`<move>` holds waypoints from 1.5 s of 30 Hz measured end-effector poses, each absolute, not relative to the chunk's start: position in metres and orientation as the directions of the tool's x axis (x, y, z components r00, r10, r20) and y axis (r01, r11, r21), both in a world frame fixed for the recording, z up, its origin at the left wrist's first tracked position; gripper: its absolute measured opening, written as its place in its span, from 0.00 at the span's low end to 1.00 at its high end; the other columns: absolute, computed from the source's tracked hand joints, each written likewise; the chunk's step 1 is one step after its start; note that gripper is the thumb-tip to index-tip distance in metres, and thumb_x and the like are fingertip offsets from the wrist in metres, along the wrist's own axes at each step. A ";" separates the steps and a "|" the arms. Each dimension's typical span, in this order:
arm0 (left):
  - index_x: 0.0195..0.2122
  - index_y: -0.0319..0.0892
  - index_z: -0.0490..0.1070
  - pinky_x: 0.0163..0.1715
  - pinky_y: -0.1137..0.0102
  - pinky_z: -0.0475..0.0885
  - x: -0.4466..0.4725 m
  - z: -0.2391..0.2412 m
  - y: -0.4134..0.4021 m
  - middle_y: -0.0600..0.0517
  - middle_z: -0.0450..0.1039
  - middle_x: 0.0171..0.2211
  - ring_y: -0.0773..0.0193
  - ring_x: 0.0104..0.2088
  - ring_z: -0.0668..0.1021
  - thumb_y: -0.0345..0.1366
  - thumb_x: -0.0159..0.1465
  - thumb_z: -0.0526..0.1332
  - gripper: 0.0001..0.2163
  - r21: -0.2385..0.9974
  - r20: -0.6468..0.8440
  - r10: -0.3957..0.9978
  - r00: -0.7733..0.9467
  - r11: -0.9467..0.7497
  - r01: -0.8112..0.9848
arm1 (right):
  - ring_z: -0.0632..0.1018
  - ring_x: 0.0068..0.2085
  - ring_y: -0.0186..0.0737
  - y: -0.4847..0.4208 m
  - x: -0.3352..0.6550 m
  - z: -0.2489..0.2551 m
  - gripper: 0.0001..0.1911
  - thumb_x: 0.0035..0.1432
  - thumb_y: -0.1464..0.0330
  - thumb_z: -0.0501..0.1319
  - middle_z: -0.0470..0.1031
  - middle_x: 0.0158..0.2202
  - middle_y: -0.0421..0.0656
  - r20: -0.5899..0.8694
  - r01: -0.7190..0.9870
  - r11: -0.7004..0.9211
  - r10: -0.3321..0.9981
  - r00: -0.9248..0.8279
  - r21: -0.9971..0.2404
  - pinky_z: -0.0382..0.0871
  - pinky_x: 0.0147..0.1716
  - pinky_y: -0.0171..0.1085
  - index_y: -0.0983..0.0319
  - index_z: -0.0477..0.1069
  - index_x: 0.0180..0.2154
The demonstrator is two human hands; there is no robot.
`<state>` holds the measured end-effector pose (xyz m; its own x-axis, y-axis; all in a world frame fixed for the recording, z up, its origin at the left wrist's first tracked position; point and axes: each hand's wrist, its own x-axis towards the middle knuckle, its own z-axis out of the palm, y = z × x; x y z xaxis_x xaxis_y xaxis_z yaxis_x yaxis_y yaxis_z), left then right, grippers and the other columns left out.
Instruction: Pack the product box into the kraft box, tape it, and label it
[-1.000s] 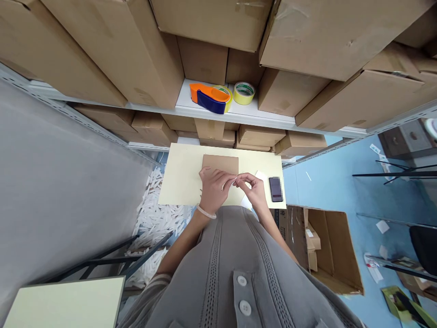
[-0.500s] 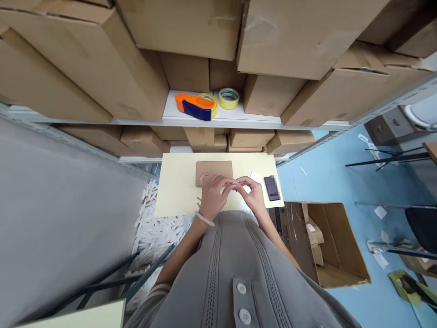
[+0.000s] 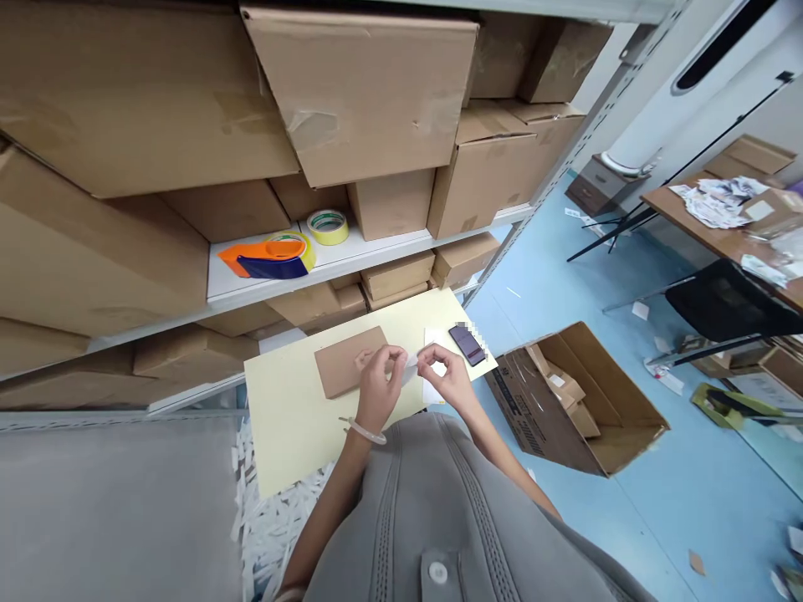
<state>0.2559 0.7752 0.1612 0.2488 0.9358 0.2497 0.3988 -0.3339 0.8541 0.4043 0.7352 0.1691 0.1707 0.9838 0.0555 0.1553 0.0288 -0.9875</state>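
Observation:
Between my two hands is a small whitish slip [image 3: 410,364], thin and paper-like. My left hand [image 3: 379,390] pinches one end of it with thumb and fingers. The other end is in the pinch of my right hand [image 3: 450,383]. A flat brown cardboard piece [image 3: 342,366] lies on the pale yellow board [image 3: 288,418], partly behind my left hand. A white sheet of paper [image 3: 432,336] shows beyond and under my right hand. Close by on the right rests a dark phone [image 3: 467,344]. A pale bracelet [image 3: 367,433] circles my left wrist.
An orange and blue tape dispenser [image 3: 267,257] and a yellow tape roll [image 3: 328,227] sit on the shelf [image 3: 370,244] among cardboard boxes [image 3: 370,100]. A large open carton [image 3: 618,410] with small boxes stands on the floor at right. Paper strips [image 3: 282,531] cover the floor below left.
The view has turned to the right, bringing more of the room in. My hands have drawn slightly apart, and the whitish slip now shows between them.

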 end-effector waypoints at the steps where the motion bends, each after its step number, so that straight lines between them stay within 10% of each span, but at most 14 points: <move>1: 0.33 0.45 0.69 0.50 0.62 0.62 0.257 0.159 0.777 0.53 0.75 0.32 0.62 0.36 0.76 0.40 0.66 0.56 0.07 0.906 0.209 0.956 0.207 -0.269 0.327 | 0.72 0.31 0.37 0.735 0.407 0.169 0.04 0.53 0.66 0.62 0.73 0.27 0.39 0.052 0.124 0.031 0.985 0.167 -0.992 0.65 0.36 0.37 0.60 0.72 0.29; 8: 0.32 0.43 0.69 0.38 0.71 0.68 0.249 0.142 0.787 0.54 0.72 0.32 0.66 0.35 0.74 0.45 0.62 0.61 0.10 0.939 -0.129 0.991 -0.043 0.108 -0.327 | 0.68 0.27 0.35 0.746 0.423 0.168 0.04 0.51 0.65 0.63 0.68 0.22 0.37 -0.077 -0.222 -0.052 0.991 0.107 -0.974 0.62 0.32 0.36 0.59 0.71 0.27; 18: 0.34 0.42 0.69 0.42 0.69 0.69 0.203 0.125 0.788 0.50 0.77 0.39 0.64 0.41 0.78 0.42 0.59 0.64 0.09 0.741 -0.290 0.914 -0.282 0.028 -0.671 | 0.64 0.25 0.31 0.775 0.431 0.153 0.06 0.48 0.68 0.63 0.63 0.20 0.35 -0.176 -0.344 -0.144 0.982 0.064 -0.928 0.58 0.29 0.34 0.59 0.67 0.24; 32: 0.37 0.44 0.63 0.43 0.66 0.70 0.113 0.093 0.732 0.47 0.74 0.38 0.65 0.39 0.78 0.50 0.61 0.56 0.15 0.857 -0.273 0.520 -0.810 -0.250 -0.450 | 0.63 0.24 0.37 0.833 0.367 0.133 0.05 0.49 0.67 0.56 0.60 0.22 0.38 -0.064 -0.173 -0.028 0.977 0.205 -0.984 0.58 0.26 0.42 0.56 0.62 0.23; 39: 0.40 0.45 0.60 0.38 0.70 0.68 0.055 0.092 0.671 0.50 0.72 0.38 0.66 0.37 0.76 0.50 0.63 0.49 0.14 0.953 -0.064 0.201 -0.978 -0.277 -0.120 | 0.70 0.28 0.35 0.836 0.201 0.130 0.07 0.50 0.64 0.59 0.69 0.25 0.38 -0.012 0.063 0.011 0.931 -0.365 -0.998 0.64 0.32 0.36 0.59 0.66 0.24; 45: 0.41 0.47 0.57 0.39 0.70 0.69 0.043 0.112 0.649 0.52 0.68 0.39 0.66 0.38 0.76 0.48 0.64 0.48 0.12 0.975 0.072 0.030 -0.997 -0.212 0.064 | 0.76 0.41 0.38 0.842 0.076 0.144 0.21 0.53 0.73 0.59 0.78 0.42 0.37 0.231 0.004 0.527 0.379 -0.896 -0.850 0.66 0.42 0.34 0.55 0.73 0.49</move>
<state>0.0428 0.6486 0.1125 -0.9970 0.0296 0.0716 0.0637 -0.2116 0.9753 0.0758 0.8418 0.1444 -0.8961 0.3788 0.2313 0.0036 0.5273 -0.8496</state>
